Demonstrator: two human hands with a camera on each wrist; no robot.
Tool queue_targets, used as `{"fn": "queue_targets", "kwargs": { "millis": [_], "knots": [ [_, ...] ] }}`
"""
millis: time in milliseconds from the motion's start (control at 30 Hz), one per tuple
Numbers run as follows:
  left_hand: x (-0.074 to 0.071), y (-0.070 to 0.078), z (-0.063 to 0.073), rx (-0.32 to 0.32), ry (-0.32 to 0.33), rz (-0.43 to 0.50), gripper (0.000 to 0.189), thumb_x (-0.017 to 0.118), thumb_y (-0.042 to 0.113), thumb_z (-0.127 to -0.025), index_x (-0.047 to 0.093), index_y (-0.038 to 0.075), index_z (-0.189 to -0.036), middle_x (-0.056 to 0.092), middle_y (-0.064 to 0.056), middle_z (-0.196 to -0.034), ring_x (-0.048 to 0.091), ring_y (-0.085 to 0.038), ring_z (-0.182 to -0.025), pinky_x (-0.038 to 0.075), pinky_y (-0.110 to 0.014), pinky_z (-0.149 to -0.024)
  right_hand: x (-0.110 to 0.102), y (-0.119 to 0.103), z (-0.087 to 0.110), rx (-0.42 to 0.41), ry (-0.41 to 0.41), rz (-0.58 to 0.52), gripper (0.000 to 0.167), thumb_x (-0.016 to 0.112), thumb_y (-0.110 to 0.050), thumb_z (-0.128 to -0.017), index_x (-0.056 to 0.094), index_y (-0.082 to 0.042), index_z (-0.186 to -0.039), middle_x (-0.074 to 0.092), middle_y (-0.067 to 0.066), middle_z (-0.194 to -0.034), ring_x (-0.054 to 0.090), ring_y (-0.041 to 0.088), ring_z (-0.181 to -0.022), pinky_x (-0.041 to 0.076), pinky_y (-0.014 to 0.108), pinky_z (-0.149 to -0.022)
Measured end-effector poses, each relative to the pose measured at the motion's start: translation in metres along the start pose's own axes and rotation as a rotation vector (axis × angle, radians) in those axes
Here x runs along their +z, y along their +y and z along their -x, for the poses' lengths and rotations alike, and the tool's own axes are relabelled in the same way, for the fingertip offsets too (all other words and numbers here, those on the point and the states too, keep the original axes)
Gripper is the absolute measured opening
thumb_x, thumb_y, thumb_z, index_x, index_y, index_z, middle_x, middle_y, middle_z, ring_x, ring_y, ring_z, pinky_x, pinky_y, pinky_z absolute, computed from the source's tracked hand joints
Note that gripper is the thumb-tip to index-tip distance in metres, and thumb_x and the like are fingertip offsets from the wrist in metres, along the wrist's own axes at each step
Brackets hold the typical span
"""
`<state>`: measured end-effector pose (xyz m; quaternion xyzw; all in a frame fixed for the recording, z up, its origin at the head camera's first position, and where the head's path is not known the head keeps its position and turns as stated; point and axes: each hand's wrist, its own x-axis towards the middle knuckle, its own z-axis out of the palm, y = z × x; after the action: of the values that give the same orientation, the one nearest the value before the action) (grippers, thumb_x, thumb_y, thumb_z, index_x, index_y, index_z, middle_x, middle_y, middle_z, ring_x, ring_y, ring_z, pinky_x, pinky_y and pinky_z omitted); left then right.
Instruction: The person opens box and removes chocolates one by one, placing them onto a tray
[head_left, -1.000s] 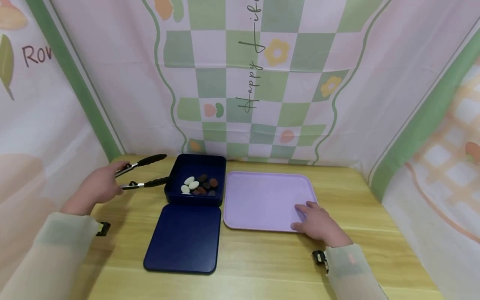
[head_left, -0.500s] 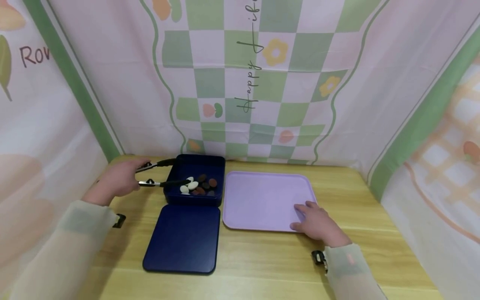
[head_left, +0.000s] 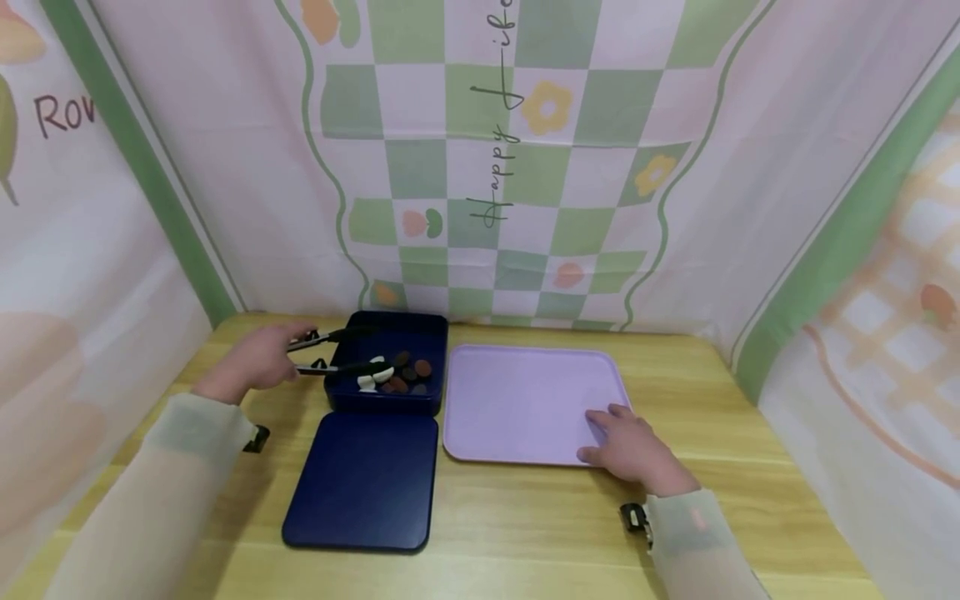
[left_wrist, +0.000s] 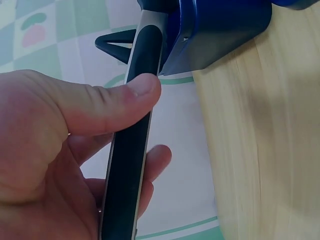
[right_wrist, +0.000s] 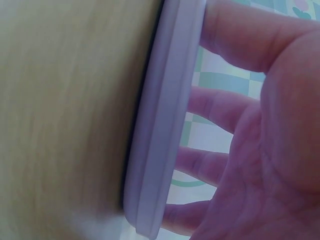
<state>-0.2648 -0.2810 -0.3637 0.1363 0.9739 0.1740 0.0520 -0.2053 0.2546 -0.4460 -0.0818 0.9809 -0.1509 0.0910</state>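
Observation:
My left hand (head_left: 258,358) grips a pair of black-and-silver tongs (left_wrist: 131,165), thumb over one handle and fingers behind it. Their two dark arms are spread, and the tips reach inside a dark blue box (head_left: 386,402). One tip lies by the white oval pieces (head_left: 367,382) in the box; whether it touches them I cannot tell. Brown and dark round pieces (head_left: 423,368) lie beside the white ones. My right hand (head_left: 633,446) rests its fingertips on the right side of a light purple tray (head_left: 525,408), fingers spread, as the right wrist view also shows (right_wrist: 240,115).
A flat dark blue lid (head_left: 362,483) lies in front of the box on the wooden table (head_left: 517,533). The tray stands just right of the box. A patterned cloth (head_left: 420,108) hangs along the back and both sides.
My left hand has moved right with the tongs, bringing their tips from beside the box to inside it, and the white pieces have shifted slightly. My right hand stays on the tray.

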Motion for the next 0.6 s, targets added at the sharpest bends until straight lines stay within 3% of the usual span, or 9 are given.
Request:
{"fn": "queue_targets", "kwargs": {
  "millis": [333,600],
  "knots": [
    [-0.002,0.010,-0.004,-0.031,-0.031,0.016,0.072,0.071,0.000,-0.081,0.042,-0.006,-0.147,0.046,-0.028,-0.145,0.042,-0.051,-0.129,0.036,-0.062,-0.101,0.001,0.002,-0.001,-0.005,0.004,0.010,0.074,0.073,-0.041,-0.088,0.050,0.003,-0.143,0.030,0.040,-0.147,0.029,0.068,-0.126,0.027,0.074,-0.098],
    [0.010,0.015,-0.015,-0.020,-0.019,0.021,0.071,0.072,0.000,-0.081,0.044,-0.005,-0.146,0.048,-0.028,-0.142,0.043,-0.050,-0.128,0.035,-0.061,-0.103,0.002,0.001,-0.001,-0.019,0.011,0.013,0.073,0.073,-0.041,-0.088,0.051,0.004,-0.142,0.031,0.040,-0.146,0.029,0.068,-0.126,0.028,0.075,-0.098]
  ]
}}
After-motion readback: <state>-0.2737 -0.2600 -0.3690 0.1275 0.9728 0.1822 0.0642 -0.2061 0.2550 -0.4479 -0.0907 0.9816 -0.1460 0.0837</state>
